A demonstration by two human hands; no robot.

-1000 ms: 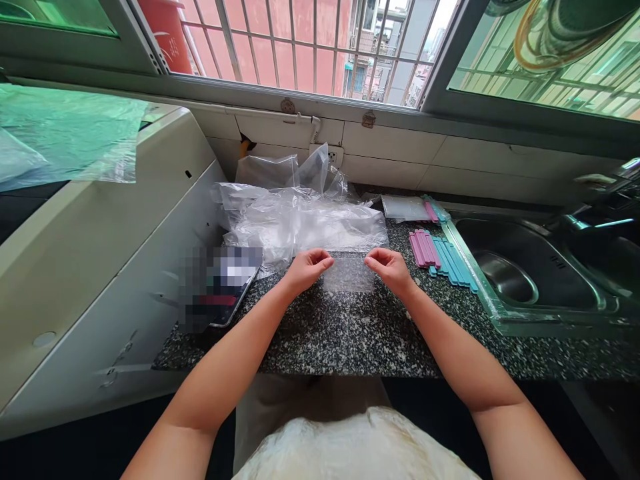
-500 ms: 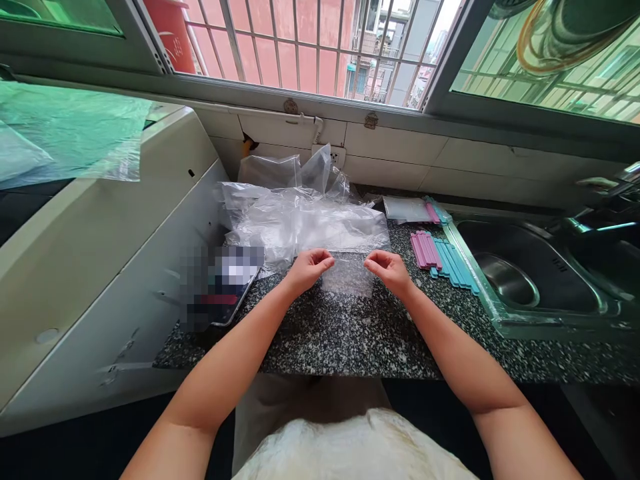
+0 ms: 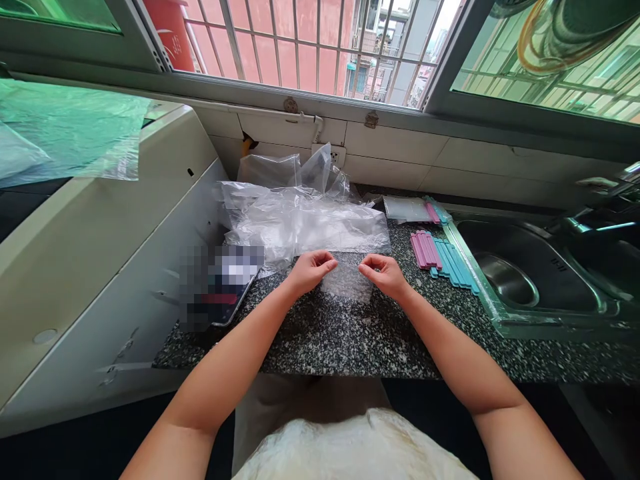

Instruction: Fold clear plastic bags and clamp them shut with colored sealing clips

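Left hand (image 3: 309,270) and right hand (image 3: 384,273) pinch top corners of small clear bag (image 3: 346,280), held between them over speckled counter (image 3: 350,333). Pile of clear plastic bags (image 3: 300,213) at 12 o'clock from hands, just behind. Pink sticks (image 3: 425,249) and blue sticks (image 3: 454,264) at 2 o'clock, beside steel sink (image 3: 525,273). Blurred phone (image 3: 223,287) at 9 o'clock from left hand, near white appliance (image 3: 100,267)
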